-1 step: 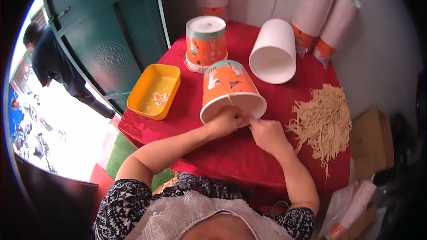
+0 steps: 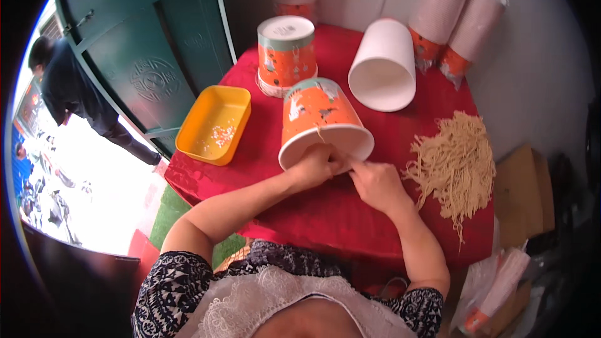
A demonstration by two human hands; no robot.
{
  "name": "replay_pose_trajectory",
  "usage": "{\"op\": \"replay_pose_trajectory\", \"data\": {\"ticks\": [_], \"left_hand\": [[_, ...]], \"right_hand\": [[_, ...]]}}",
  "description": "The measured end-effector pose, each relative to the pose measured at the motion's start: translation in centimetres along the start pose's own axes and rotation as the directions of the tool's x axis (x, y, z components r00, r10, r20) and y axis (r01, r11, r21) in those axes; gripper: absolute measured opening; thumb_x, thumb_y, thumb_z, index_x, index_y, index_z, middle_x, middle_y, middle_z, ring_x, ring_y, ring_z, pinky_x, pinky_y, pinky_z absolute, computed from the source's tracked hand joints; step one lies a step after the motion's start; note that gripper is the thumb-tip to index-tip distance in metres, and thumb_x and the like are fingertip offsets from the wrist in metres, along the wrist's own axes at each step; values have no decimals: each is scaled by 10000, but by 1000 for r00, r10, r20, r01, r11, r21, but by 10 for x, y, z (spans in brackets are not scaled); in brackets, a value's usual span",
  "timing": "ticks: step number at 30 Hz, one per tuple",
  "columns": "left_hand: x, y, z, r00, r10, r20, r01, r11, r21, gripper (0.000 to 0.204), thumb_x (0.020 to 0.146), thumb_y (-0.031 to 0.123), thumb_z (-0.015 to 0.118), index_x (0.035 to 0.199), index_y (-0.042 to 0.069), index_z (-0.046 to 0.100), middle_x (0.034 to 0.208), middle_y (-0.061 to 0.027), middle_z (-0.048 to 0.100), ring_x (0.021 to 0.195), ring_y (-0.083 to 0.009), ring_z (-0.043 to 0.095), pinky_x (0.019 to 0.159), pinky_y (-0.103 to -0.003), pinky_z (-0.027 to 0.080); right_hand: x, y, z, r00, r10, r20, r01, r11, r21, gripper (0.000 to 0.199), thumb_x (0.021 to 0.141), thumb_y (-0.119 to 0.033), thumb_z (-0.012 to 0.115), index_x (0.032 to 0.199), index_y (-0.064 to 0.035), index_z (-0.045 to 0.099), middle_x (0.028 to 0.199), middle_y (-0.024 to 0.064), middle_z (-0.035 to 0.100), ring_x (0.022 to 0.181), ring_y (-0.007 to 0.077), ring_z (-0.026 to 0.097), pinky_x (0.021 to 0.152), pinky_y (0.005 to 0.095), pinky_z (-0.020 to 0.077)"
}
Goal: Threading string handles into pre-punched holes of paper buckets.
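Note:
An orange paper bucket (image 2: 318,111) with a green base band and printed figures lies tilted on the red-covered table, its white mouth toward me. A short bit of cream string (image 2: 320,133) shows at the upper rim. My left hand (image 2: 311,167) reaches into the mouth with curled fingers. Beside it, my right hand (image 2: 377,184) is closed in a pinch at the lower rim, its fingertips close to the left ones. Whatever the fingers grip is too small or hidden to make out. To the right lies a loose pile of cream strings (image 2: 456,166).
Upside down behind stands another orange bucket (image 2: 286,61), string around its rim. A white bucket (image 2: 383,66) lies on its side. The yellow tray (image 2: 185,134) holds small pale and orange bits. Wrapped bucket stacks (image 2: 438,6) lean by the wall; a green door (image 2: 141,50) stands left.
The scene sits slightly higher in the picture. Both hands and the tilted bucket keep nearly the same places relative to each other.

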State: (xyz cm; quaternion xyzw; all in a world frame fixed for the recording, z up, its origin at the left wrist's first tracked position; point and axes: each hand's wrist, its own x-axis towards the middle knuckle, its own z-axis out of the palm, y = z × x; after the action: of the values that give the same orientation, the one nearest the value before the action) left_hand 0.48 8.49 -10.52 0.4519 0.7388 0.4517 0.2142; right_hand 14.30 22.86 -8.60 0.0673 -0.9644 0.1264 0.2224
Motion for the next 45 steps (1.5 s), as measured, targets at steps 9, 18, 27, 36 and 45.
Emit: {"op": "replay_pose_trajectory", "data": {"ticks": [9,18,27,36,45], "left_hand": [[0,-13,5,999,33,-7,-34,999,-37,166,772,73,689,900,-27,651,892,-176,680,856,-276,657,755,-354,520],[-10,-15,10,972,227,-66,-229,973,-20,131,798,75,681,871,-12,617,834,-161,658,795,-298,648,688,-390,513],[-10,-2,9,983,129,-129,-129,992,7,106,822,63,689,851,-19,630,791,-170,657,755,-290,651,663,-384,506],[-11,-1,9,987,116,-113,-114,993,28,76,828,17,685,870,-7,626,801,-106,644,729,-203,615,644,-335,499],[-11,-1,11,982,140,-130,-142,990,-5,67,851,30,673,863,4,612,697,-81,602,584,-155,576,510,-311,467]], "right_hand": [[15,-11,-19,946,-36,-321,92,983,162,301,787,81,615,1080,17,631,845,147,600,698,323,641,599,389,532],[16,-39,-2,886,-285,-366,350,928,125,295,750,79,627,1037,15,652,860,108,607,698,244,628,585,347,536],[6,-33,9,915,75,-396,12,977,213,25,855,34,579,866,11,578,704,184,618,600,339,639,510,385,499],[3,-9,33,930,241,-276,-171,952,254,172,893,-37,557,1054,5,598,681,215,644,632,372,664,523,450,522],[7,-10,33,935,291,-203,-226,930,289,156,875,-59,595,1028,-49,629,722,190,658,663,370,662,557,450,525]]}}
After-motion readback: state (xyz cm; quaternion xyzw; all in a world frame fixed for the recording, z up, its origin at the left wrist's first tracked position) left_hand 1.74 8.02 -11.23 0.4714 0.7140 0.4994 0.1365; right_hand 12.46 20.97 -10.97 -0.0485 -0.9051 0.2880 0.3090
